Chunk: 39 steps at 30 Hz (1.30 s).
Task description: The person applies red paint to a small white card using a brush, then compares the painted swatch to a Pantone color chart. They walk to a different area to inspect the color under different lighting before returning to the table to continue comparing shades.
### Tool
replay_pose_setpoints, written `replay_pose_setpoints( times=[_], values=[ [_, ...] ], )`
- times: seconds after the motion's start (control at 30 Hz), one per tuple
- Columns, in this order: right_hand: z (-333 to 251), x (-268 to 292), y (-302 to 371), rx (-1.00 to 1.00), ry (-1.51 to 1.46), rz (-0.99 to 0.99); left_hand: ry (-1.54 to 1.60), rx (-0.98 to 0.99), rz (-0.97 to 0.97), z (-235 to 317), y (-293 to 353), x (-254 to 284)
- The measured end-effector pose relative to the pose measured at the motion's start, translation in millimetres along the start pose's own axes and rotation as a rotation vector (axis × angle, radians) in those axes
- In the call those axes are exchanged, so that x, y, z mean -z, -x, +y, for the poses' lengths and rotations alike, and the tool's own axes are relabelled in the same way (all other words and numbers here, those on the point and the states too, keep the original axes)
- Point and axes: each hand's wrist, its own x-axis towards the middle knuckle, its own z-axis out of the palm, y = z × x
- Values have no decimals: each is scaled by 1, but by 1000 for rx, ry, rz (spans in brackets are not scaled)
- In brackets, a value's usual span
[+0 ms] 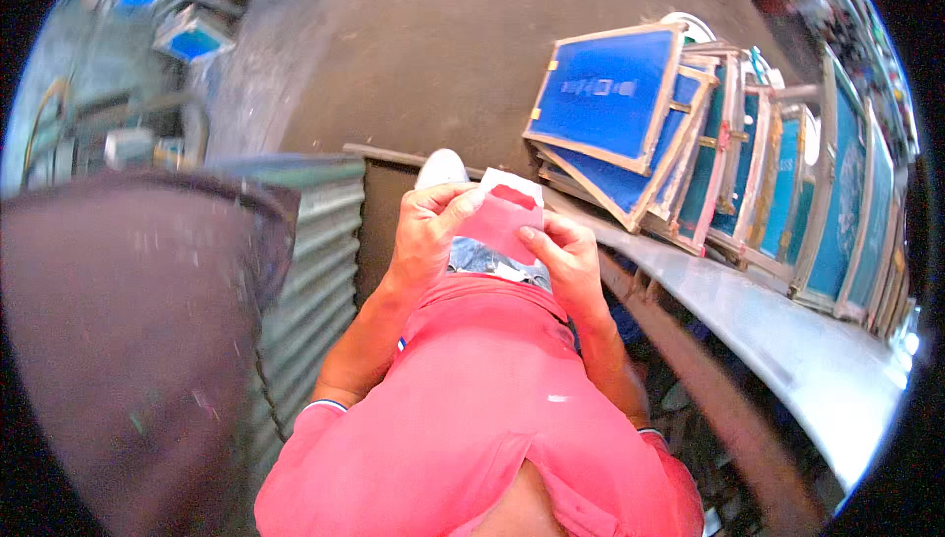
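In front of my waist I hold up a small, flat, thin piece [502, 227], pink below with a white upper part and a darker red patch near its top. Whether it is cloth or paper I cannot tell. My left hand [431, 227] pinches its left side between thumb and fingers. At the lower right edge, the thumb of my right hand [571, 259] presses on it, with the fingers curled behind. My fingers partly cover both sides of the piece.
To the right, several wooden frames with blue mesh [602, 94] lean and lie along a metal ledge [748, 325]. A corrugated metal sheet [320, 252] and a dark covered surface [138, 330] are on my left. Brown floor [443, 35] stretches ahead, beyond my white shoe [443, 169].
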Motion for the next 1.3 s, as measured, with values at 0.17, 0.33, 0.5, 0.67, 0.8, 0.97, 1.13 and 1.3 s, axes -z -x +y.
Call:
replay_pose_setpoints(
  times=[0.17,0.33,0.5,0.67,0.8,0.97,1.13,1.3],
  values=[
    [-37,23,-88,38,-171,225,-52,91,-298,53,-151,-22],
    [-97,45,-210,349,-322,520,-232,134,-472,111,-314,-47],
    [-225,52,-335,457,-314,562,-307,241,-513,205,-448,-107],
    [-298,75,-419,467,-317,617,-108,582,-489,266,-549,-158],
    [-339,136,-496,520,-256,670,-84,646,-525,277,-649,-205],
    [-402,249,-589,552,-90,677,-111,596,-507,276,-772,-299],
    [-501,361,-626,541,114,764,-79,530,-635,290,-859,-427],
    [-560,497,-636,528,434,840,-147,614,-837,269,-934,-570]
  ],
)
